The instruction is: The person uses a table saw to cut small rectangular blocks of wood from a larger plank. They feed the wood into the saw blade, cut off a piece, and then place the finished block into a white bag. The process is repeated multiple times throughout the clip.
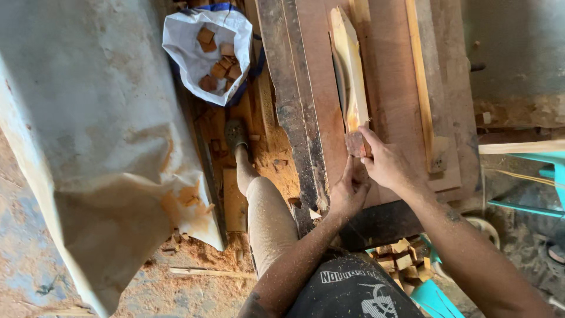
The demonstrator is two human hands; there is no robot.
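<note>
Head view: both hands' grip (pixel 368 171) pinches wood block (pixel 356 143), long axis running away along bench (pixel 391 76).

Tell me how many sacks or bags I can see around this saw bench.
2: a small white bag of wood blocks at top, beyond the foot, and a large pale sack filling the left. Others may lie out of view.

A white sack (pixel 194 47), blue-edged and open, stands on the floor, holding brown wood blocks (pixel 219 59).
</note>
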